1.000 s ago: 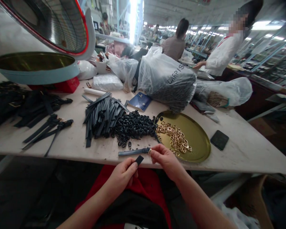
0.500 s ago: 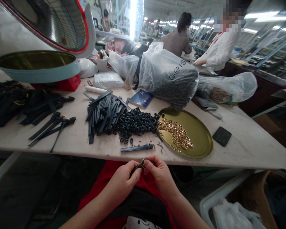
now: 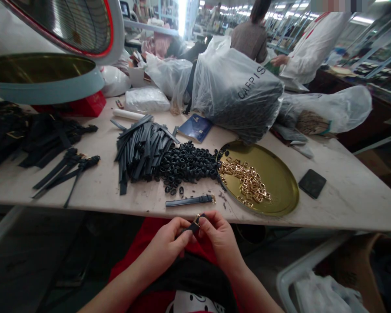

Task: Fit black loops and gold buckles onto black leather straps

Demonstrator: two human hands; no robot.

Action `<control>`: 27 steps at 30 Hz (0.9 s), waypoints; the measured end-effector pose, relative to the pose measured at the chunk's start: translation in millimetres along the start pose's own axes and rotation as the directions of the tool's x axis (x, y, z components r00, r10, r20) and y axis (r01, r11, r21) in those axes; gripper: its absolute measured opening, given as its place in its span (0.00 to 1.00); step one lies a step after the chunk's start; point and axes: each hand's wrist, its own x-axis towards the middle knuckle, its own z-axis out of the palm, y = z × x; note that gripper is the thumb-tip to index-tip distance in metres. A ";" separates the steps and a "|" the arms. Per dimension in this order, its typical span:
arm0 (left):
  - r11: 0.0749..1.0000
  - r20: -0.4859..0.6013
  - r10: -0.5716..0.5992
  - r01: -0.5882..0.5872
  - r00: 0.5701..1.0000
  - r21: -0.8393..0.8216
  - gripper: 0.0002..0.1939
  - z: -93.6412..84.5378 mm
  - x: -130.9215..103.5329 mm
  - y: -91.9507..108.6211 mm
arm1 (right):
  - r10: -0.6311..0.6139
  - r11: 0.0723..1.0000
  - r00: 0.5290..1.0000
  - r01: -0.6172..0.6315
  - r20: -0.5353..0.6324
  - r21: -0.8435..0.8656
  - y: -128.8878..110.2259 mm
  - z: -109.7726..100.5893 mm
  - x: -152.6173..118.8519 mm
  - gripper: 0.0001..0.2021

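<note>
Just below the table's front edge, my left hand [image 3: 171,238] pinches a dark strap [image 3: 193,227]. My right hand [image 3: 217,232] grips the same strap at its gold buckle [image 3: 197,220]. A finished-looking strap with a buckle [image 3: 190,201] lies flat on the table just above my hands. Behind it sit a heap of small black loops [image 3: 185,165] and a fanned pile of dark strips [image 3: 143,150]. To the right, a round gold tray [image 3: 280,187] holds many gold buckles [image 3: 252,184].
Bundled black straps [image 3: 45,134] lie at the left, near a fan [image 3: 68,26] and a blue-rimmed pan [image 3: 45,89]. Plastic bags [image 3: 234,87], a blue booklet [image 3: 195,127] and a black square object [image 3: 312,183] are on the table [image 3: 355,195]. Two people stand beyond.
The view has shifted a little, so the table things sit higher in it. My hands remain on the strap, which shows more of its length between my fingers.
</note>
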 end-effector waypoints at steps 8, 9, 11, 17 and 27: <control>0.996 -0.017 -0.030 0.028 0.999 -0.087 0.12 3.5 -0.4 -6.3 | -0.043 0.987 0.997 0.052 0.059 -0.155 14.9 0.0 -12.3 0.10; 0.995 -0.013 -0.037 0.036 0.999 -0.097 0.12 4.1 -1.0 -6.5 | -0.051 0.985 0.997 0.060 0.063 -0.163 13.6 0.0 -13.8 0.10; 0.992 -0.010 -0.056 0.054 0.998 -0.113 0.13 5.8 -2.7 -5.1 | -0.071 0.983 0.996 0.079 0.054 -0.163 11.2 0.4 -16.6 0.11; 0.984 -0.048 -0.117 0.109 0.992 -0.143 0.15 13.6 -12.4 5.3 | -0.129 0.969 0.992 0.125 -0.003 -0.213 9.9 2.1 -23.5 0.12; 0.988 -0.072 -0.116 0.107 0.991 -0.114 0.14 17.3 -17.5 3.8 | -0.535 0.490 0.813 0.521 0.231 -0.699 12.2 -6.7 -32.1 0.07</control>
